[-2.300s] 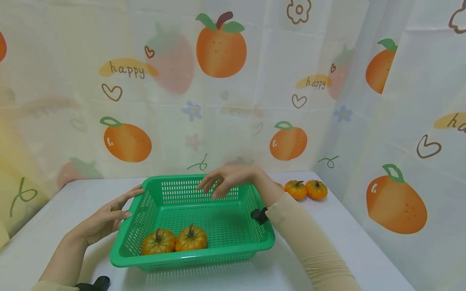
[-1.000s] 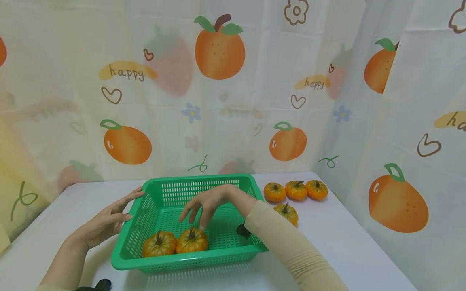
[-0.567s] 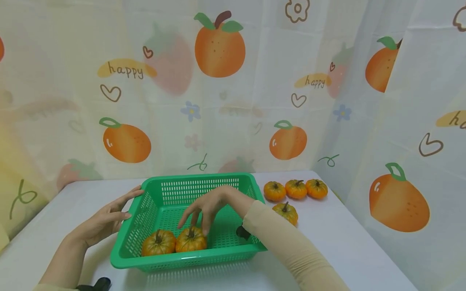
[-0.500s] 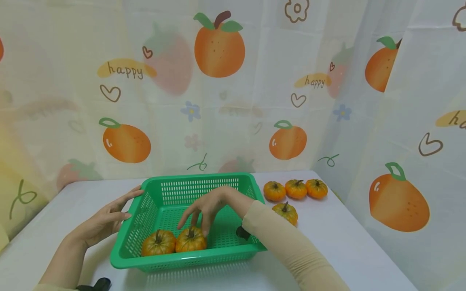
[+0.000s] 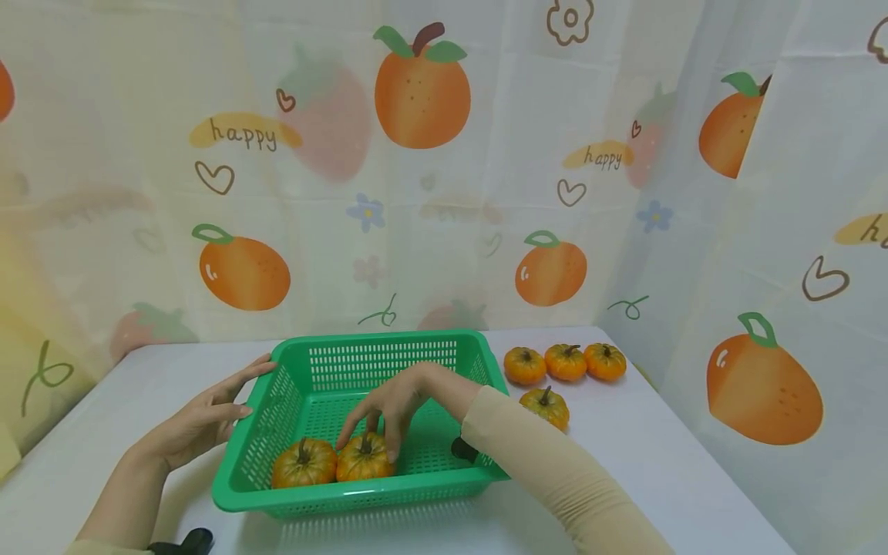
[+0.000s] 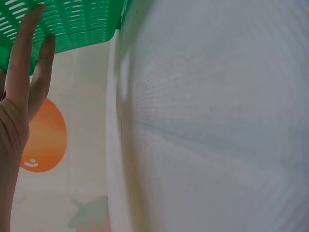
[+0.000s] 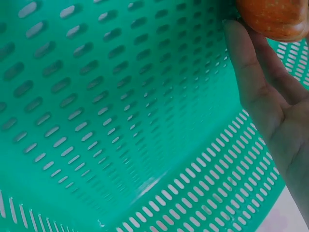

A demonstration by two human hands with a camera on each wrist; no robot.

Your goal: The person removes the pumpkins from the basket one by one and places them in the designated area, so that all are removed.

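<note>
A green plastic basket (image 5: pixel 361 492) stands tilted up slightly on the white table, with two small pumpkins side by side at its near-left part. My left hand (image 5: pixel 193 422) touches the basket's left side with fingers extended along the rim and wall; its fingers (image 6: pixel 42 72) lie against the perforated wall in the left wrist view. Inside the basket, my right hand (image 5: pixel 395 405) has its thumb and fingers around the right pumpkin (image 5: pixel 364 459). The left pumpkin (image 5: pixel 304 465) is untouched. In the right wrist view, the hand (image 7: pixel 275 104) is against the orange pumpkin (image 7: pixel 277 17).
Three small pumpkins stand in a row at the table's back right, the middle one (image 5: pixel 565 362) among them. Another pumpkin (image 5: pixel 546 407) sits nearer, partly behind the right sleeve (image 5: pixel 555 470). A fruit-patterned curtain (image 5: pixel 444 185) hangs behind the table (image 5: pixel 659 462).
My right hand has come from the basket's far right down to the right pumpkin, and its fingers have closed round it. The left hand has stayed at the basket's side.
</note>
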